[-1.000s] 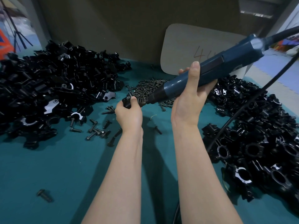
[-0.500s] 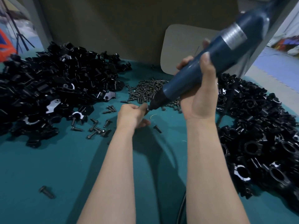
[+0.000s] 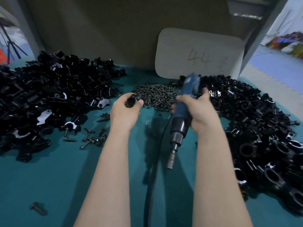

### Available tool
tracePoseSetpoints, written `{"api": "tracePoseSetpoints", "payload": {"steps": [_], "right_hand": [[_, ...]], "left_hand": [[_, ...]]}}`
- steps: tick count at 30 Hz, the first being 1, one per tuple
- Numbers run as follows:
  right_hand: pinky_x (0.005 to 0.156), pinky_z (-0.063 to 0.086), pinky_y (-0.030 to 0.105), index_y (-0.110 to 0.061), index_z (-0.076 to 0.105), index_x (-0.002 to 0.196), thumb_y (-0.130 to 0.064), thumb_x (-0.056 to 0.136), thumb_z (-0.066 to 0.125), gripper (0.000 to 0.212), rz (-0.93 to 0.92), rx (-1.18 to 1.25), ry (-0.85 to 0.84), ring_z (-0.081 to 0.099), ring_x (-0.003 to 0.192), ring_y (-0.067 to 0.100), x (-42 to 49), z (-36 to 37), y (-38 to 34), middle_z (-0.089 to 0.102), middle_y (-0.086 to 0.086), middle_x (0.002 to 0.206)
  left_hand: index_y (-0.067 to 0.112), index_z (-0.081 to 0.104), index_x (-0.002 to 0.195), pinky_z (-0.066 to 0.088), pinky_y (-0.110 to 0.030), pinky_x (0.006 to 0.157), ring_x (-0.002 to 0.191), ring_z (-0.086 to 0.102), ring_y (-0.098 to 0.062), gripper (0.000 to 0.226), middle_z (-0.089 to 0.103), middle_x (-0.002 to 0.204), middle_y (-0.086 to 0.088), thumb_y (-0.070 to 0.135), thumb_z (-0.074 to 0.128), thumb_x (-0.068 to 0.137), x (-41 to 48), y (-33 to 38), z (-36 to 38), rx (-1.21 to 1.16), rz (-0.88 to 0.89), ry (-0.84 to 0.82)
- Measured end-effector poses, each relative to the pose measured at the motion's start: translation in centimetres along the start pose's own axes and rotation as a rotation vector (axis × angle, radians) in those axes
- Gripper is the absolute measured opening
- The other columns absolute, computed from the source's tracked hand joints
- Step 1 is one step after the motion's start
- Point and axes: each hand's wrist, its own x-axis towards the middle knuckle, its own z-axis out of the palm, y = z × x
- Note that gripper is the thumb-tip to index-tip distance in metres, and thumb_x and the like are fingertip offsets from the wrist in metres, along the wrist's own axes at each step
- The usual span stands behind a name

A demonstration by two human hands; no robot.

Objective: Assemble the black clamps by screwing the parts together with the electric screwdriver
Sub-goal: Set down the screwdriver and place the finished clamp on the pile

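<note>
My left hand (image 3: 125, 112) pinches a small black clamp (image 3: 131, 101) between thumb and fingers, above the table (image 3: 49, 185) and just in front of the screw heap (image 3: 155, 94). My right hand (image 3: 200, 112) is wrapped round the electric screwdriver (image 3: 180, 125), which is blurred. Its bit points down and back toward me, well apart from the clamp, so I judge that no screw is being driven right now. I cannot tell whether the held piece already has its screw seated. On my right lies a large pile of ring-shaped clamps (image 3: 262, 136), which I read as finished ones. On my left an equally large pile of loose parts (image 3: 49, 99) waits, with scattered screws (image 3: 91, 138) beside it. By that measure I put the job at about halfway at best, with a great deal left to fasten.
</note>
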Motion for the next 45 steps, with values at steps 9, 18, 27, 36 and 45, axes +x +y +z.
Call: {"api": "tracePoseSetpoints", "payload": {"steps": [9, 18, 27, 36, 45], "right_hand": [[0.079, 0.034, 0.032, -0.038, 0.022, 0.146, -0.018, 0.095, 0.054, 0.064, 0.047, -0.8, 0.136, 0.047, 0.102, 0.03, 1.2, 0.7, 4.0, 0.03, 0.015, 0.139], [0.095, 0.04, 0.031, -0.011, 0.057, 0.124, -0.027, 0.1, 0.043, 0.033, -0.072, -0.747, 0.249, 0.054, 0.116, 0.03, -0.4, -1.7, 2.0, 0.061, 0.012, 0.123], [0.067, 0.038, 0.023, -0.015, 0.069, 0.097, -0.038, 0.094, 0.051, 0.03, -0.285, -0.633, 0.683, 0.057, 0.081, 0.011, -7.1, -11.7, -1.8, 0.066, -0.005, 0.088], [0.078, 0.032, 0.02, -0.017, 0.054, 0.121, -0.013, 0.094, 0.05, 0.028, -0.137, -0.636, 0.769, 0.046, 0.096, 0.01, -7.5, -15.2, 0.1, 0.057, 0.0, 0.118], [0.068, 0.029, -0.005, -0.017, 0.062, 0.106, -0.006, 0.091, 0.05, 0.022, -0.451, -0.584, 0.843, 0.045, 0.077, -0.006, -6.9, -11.6, -0.4, 0.051, 0.0, 0.114]], "left_hand": [[0.031, 0.061, 0.11, 0.049, -0.044, 0.1, 0.103, 0.067, -0.027, 0.023, 0.064, 0.114, -0.005, 0.022, 0.066, 0.09, -2.6, 1.4, 4.6, -0.043, 0.092, -0.138], [0.019, 0.063, 0.124, 0.046, -0.043, 0.102, 0.115, 0.059, -0.02, 0.031, 0.065, 0.123, -0.002, 0.027, 0.061, 0.094, -4.8, 5.2, 8.8, 0.038, 0.217, -0.172], [0.024, 0.044, 0.117, 0.04, -0.023, 0.071, 0.091, 0.056, -0.013, 0.034, 0.062, 0.104, 0.006, 0.017, 0.061, 0.089, -12.2, 6.5, 16.2, 0.274, 0.502, -0.558], [0.025, 0.056, 0.128, 0.027, -0.045, 0.115, 0.124, 0.049, -0.022, 0.034, 0.062, 0.127, 0.001, 0.024, 0.056, 0.094, -14.2, 4.3, 19.2, 0.619, 0.58, -0.648], [0.018, 0.059, 0.129, 0.039, -0.026, 0.103, 0.122, 0.052, -0.014, 0.035, 0.06, 0.13, 0.001, 0.013, 0.053, 0.095, -11.8, 5.0, 17.0, 0.282, 0.424, -0.702]]}}
